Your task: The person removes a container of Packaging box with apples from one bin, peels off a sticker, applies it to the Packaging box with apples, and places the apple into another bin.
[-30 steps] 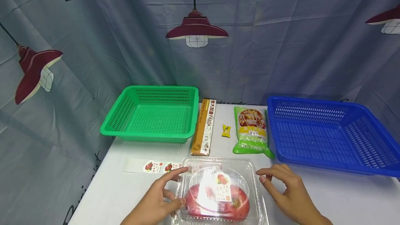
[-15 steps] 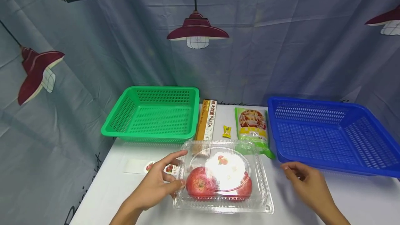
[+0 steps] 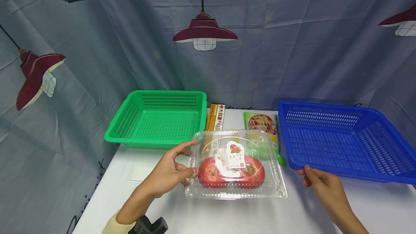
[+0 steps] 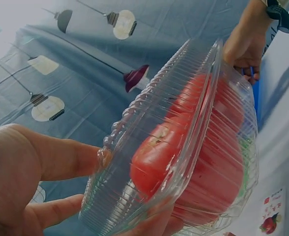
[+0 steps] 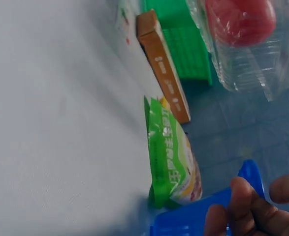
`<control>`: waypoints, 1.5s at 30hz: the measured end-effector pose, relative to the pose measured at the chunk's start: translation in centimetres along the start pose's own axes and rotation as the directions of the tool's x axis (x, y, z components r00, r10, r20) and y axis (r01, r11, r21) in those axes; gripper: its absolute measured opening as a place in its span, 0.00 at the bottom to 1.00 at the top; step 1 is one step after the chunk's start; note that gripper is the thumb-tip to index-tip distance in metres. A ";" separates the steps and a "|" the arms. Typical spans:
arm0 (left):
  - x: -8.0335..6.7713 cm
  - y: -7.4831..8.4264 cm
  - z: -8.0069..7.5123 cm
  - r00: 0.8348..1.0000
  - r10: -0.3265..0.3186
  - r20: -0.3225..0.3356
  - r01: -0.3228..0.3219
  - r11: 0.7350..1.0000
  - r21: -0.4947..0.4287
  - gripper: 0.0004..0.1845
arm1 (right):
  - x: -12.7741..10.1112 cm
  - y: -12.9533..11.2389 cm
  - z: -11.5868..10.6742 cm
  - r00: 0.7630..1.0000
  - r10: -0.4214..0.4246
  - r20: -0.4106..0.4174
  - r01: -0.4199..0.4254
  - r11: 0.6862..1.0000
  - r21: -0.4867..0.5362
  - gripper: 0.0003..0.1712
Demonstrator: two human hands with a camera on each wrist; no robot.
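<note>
A clear plastic clamshell box (image 3: 235, 165) with red apples and a small label inside is held just above the table. My left hand (image 3: 185, 160) grips its left edge, thumb in front and fingers behind. In the left wrist view the box (image 4: 183, 147) fills the frame, pinched by my left hand (image 4: 31, 177). My right hand (image 3: 307, 176) is off the box, with its fingers curled on the front left corner of the blue basket (image 3: 325, 118). In the right wrist view my right hand (image 5: 255, 206) rests on the basket corner (image 5: 183, 221).
A green basket (image 3: 156, 118) stands empty at the back left. Between the baskets lie a brown pasta box (image 3: 217, 116) and a green food bag (image 3: 261, 122), both partly behind the clamshell. A white label strip (image 3: 139, 172) lies near my left wrist. A printed curtain hangs behind.
My left hand lifted the clamshell off the table and carried it away from me, tilting it up. My right hand let go of it and moved right to the blue basket's corner.
</note>
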State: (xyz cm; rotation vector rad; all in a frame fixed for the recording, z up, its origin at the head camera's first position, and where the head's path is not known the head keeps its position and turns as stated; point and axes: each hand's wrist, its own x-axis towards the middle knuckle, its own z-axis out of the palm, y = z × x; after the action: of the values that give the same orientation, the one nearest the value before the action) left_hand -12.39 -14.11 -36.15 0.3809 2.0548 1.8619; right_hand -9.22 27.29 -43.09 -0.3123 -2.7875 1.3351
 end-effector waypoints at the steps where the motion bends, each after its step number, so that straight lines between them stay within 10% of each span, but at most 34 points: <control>1: 0.2 0.2 0.0 1.000 0.001 -0.003 -0.001 1.000 0.002 0.38 | 0.0 0.1 -0.1 1.000 0.016 0.013 -0.017 0.999 0.044 0.32; 5: 1.0 0.7 0.1 1.000 0.002 -0.008 -0.002 1.000 0.015 0.38 | 0.3 0.5 -0.4 0.991 0.092 0.095 -0.116 0.952 0.284 0.35; 13: 2.7 1.4 0.6 1.000 -0.003 -0.016 0.003 1.000 0.013 0.38 | 0.9 1.2 -0.6 0.954 0.167 0.248 -0.286 0.750 0.596 0.28; 45: 9.5 4.7 3.5 0.999 0.039 0.021 -0.039 0.998 -0.041 0.37 | 0.6 1.4 0.0 0.971 0.127 0.205 -0.235 0.692 0.683 0.24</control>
State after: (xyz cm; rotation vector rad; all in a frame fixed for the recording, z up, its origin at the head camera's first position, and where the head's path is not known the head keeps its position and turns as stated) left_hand -19.68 -6.48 -32.39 0.4320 2.0056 1.9103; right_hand -9.58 28.27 -44.22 -0.4669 -2.1145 2.4165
